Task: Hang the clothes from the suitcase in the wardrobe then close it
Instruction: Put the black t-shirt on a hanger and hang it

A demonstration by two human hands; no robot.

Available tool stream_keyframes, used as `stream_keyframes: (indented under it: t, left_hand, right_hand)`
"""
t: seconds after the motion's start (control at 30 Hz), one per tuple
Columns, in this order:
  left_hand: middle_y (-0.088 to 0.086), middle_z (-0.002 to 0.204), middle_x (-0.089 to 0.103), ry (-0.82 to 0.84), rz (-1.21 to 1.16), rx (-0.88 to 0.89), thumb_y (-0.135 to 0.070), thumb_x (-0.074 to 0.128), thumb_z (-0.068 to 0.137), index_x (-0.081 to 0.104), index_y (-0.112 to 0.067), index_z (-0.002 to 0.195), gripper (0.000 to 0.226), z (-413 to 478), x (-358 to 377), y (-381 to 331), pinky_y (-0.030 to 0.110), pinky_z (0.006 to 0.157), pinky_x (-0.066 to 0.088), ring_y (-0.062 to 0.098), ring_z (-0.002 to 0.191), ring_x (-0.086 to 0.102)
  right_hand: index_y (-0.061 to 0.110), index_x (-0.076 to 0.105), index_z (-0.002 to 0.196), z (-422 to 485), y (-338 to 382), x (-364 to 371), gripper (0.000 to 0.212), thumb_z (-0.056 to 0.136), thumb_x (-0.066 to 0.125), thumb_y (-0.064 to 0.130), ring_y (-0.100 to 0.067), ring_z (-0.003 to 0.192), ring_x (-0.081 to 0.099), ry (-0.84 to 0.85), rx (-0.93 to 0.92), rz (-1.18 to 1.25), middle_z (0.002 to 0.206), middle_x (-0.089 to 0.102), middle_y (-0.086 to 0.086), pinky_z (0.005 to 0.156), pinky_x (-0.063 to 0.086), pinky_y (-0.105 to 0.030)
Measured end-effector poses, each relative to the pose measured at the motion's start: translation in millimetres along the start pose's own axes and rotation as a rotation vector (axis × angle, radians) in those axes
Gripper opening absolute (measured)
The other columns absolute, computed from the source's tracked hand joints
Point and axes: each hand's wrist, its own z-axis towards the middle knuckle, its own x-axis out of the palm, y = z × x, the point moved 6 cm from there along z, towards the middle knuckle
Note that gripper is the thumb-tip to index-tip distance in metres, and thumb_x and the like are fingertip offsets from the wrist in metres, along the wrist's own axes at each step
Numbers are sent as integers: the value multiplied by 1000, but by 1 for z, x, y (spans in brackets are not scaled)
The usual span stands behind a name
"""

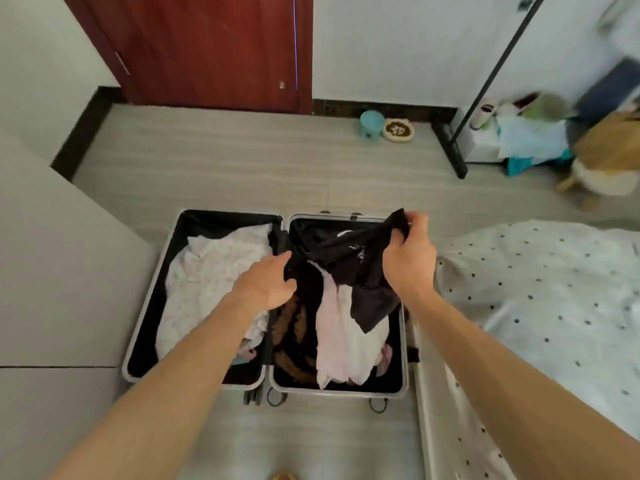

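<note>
An open silver suitcase [145, 296] lies flat on the floor, both halves showing. A white flowered garment [211, 282] fills the left half. In the right half lie a pale pink garment [341, 337] and a brown-and-black one [294, 327]. Above the right half a black garment with a white print [349, 258] is lifted. My right hand [410, 256] grips its upper right part. My left hand [268, 282] pinches its left edge near the suitcase hinge. No wardrobe is in view.
A bed with a white dotted sheet [540, 306] stands close on the right. A black clothes-rack pole and foot [485, 88] rise at the back right beside a pile of things. A teal cup [372, 123] and a pet bowl [398, 129] sit by the far wall. A red door [207, 46] is behind.
</note>
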Motion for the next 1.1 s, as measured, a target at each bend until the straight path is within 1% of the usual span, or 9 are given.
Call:
stream_keyframes:
  t: [0.13, 0.27, 0.5, 0.57, 0.67, 0.77, 0.87, 1.0, 1.1]
  left_hand:
    - [11, 149, 47, -93, -88, 86, -36, 49, 100, 21, -27, 158, 65, -60, -107, -66, 38, 98, 49, 26, 121, 57]
    - [0, 159, 34, -153, -214, 168, -38, 49, 100, 20, -31, 157, 64, -143, -200, -123, 41, 112, 38, 25, 142, 39]
    - [4, 154, 40, -293, -306, 243, -18, 57, 93, 23, -37, 156, 74, -284, -264, -175, 39, 100, 48, 31, 127, 54]
    - [3, 151, 44, -295, -313, 251, -16, 58, 86, 26, -43, 154, 80, -320, -262, -178, 40, 106, 45, 24, 135, 46]
    - [-2, 131, 59, -308, -356, 291, -29, 60, 77, 42, -49, 139, 68, -376, -242, -177, 42, 97, 51, 21, 123, 54]
    - [9, 110, 65, -301, -425, 254, -22, 65, 77, 60, -19, 117, 40, -432, -199, -168, 46, 90, 51, 27, 106, 61]
    - [17, 85, 61, -247, -465, 147, -34, 61, 72, 58, -3, 90, 36, -479, -152, -156, 54, 83, 50, 23, 77, 57]
    - [-1, 93, 71, -217, -498, -48, -57, 65, 75, 69, -24, 96, 39, -546, -104, -121, 39, 89, 53, 14, 89, 65]
    - [-4, 97, 72, -197, -522, -248, -69, 62, 65, 71, -25, 98, 56, -604, -62, -78, 40, 89, 55, 17, 93, 67]
  right_hand:
    - [28, 48, 119, -17, 122, -76, 21, 105, 38, 16, -3, 73, 53, 26, -100, 75, 84, 55, 17, 64, 40, -19]
    - [32, 54, 114, -59, 231, -156, 24, 103, 42, 14, 12, 82, 55, 140, -220, 136, 92, 59, 25, 63, 38, 1]
    - [40, 65, 92, -149, 328, -230, 38, 98, 51, 6, 10, 87, 60, 467, -368, 139, 90, 69, 19, 75, 41, -8]
    - [37, 69, 91, -174, 344, -239, 38, 96, 51, 3, 3, 89, 62, 571, -423, 110, 89, 71, 18, 80, 44, -14]
    - [31, 72, 90, -221, 355, -248, 36, 93, 53, 1, -4, 91, 65, 717, -504, 81, 89, 73, 15, 84, 47, -22]
    - [26, 73, 87, -275, 352, -255, 36, 93, 53, -2, -5, 87, 67, 900, -558, 71, 87, 74, 10, 79, 49, -17]
    - [14, 74, 94, -320, 338, -263, 28, 94, 52, -2, -12, 87, 69, 1025, -547, 68, 89, 74, 1, 79, 51, -17]
    - [10, 73, 92, -372, 326, -258, 25, 94, 52, -3, -20, 88, 67, 1123, -550, 69, 89, 71, -6, 82, 49, -30]
    - [17, 74, 84, -425, 320, -241, 33, 94, 52, -5, -15, 80, 67, 1251, -539, 47, 81, 71, -4, 76, 48, -30]
